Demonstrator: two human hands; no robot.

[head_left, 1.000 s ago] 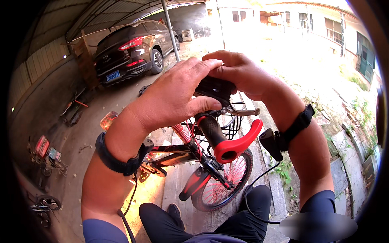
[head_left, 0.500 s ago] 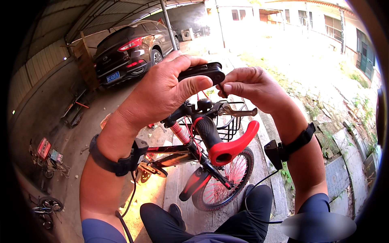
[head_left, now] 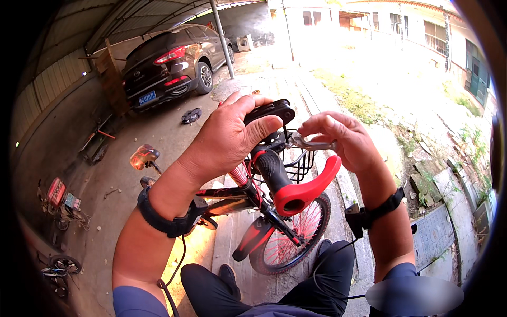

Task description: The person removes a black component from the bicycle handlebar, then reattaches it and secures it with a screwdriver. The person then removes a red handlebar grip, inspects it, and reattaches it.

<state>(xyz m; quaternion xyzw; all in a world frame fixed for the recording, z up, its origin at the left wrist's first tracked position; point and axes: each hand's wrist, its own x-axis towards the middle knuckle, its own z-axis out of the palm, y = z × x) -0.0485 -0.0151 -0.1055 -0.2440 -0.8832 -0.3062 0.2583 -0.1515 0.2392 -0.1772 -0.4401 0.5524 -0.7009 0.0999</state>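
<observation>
While in left fingers [head_left: 246, 101], black tool [head_left: 270, 111]

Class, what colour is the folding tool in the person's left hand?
The folding tool is black; it shows best in the head view.

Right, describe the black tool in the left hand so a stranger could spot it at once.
Find the bicycle at the centre, then its red bar end. Look up past the black grip to the left hand, which holds the black tool. Its round-ended dark body, with a thin dark rod pointing down, sets it apart from the silver brake lever.
</observation>
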